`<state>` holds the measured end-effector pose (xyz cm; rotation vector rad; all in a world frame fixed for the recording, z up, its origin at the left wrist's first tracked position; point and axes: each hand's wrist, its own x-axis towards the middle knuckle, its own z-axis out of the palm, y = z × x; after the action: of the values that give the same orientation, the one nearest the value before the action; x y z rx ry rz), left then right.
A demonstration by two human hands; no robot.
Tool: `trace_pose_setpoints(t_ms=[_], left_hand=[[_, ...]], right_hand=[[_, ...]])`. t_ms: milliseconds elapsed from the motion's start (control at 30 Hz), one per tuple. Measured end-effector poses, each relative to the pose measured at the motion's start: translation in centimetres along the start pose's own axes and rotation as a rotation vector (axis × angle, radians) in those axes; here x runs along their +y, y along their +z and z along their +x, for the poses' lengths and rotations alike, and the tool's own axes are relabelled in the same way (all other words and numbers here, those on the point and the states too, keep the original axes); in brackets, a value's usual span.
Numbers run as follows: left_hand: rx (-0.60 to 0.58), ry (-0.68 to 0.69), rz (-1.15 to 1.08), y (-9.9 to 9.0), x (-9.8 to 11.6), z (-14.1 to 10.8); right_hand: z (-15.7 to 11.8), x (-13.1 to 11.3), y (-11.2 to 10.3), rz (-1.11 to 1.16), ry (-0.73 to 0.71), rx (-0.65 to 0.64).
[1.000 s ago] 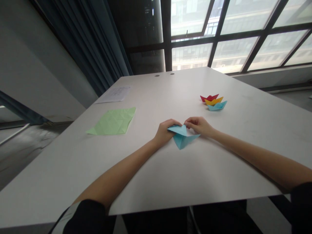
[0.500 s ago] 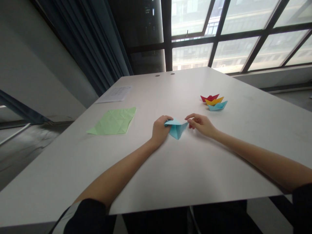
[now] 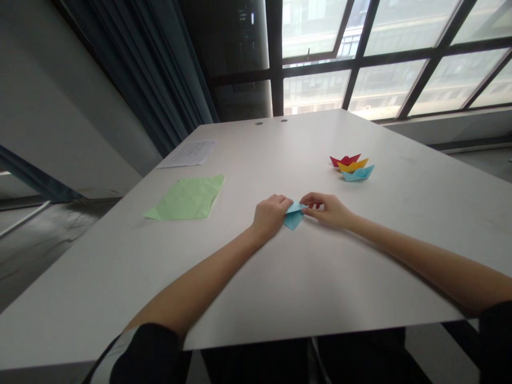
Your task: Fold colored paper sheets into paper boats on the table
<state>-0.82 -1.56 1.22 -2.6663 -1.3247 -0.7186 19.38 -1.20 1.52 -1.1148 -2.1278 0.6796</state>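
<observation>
At a white table [image 3: 248,288] — curtain [image 3: 160,80] behind, hands holding blue paper [image 3: 294,216]

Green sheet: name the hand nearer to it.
Left. The left hand is just to the right of the green sheet, not touching it; the right hand is farther right, on the far side of the folded blue paper.

On our table [image 3: 296,288], we see the sheet [image 3: 186,199] near the left edge, the page [image 3: 189,154] behind it toward the far left corner, and three boats [image 3: 352,167] right of and behind the piece [image 3: 294,220].
</observation>
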Motion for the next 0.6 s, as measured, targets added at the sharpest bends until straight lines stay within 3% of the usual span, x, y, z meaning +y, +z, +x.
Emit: trace_pose_setpoints(t_ms=[233,367,467,600], left_hand=[[-0.102,-0.001,-0.168,0.0,-0.1,-0.3],[-0.118,0.064,-0.276,0.0,0.0,-0.2],[-0.113,0.026,-0.295,0.2,-0.1,0.0],[-0.128,0.05,-0.28,0.4,-0.3,0.1]], right_hand=[[0.0,1.4,-1.0,-0.093,0.011,-0.076],[0.0,1.9,-1.5,-0.21,-0.153,-0.112],[0.0,1.9,-1.6,-0.279,-0.273,-0.141],[0.0,1.9,-1.1,-0.327,-0.281,-0.1]])
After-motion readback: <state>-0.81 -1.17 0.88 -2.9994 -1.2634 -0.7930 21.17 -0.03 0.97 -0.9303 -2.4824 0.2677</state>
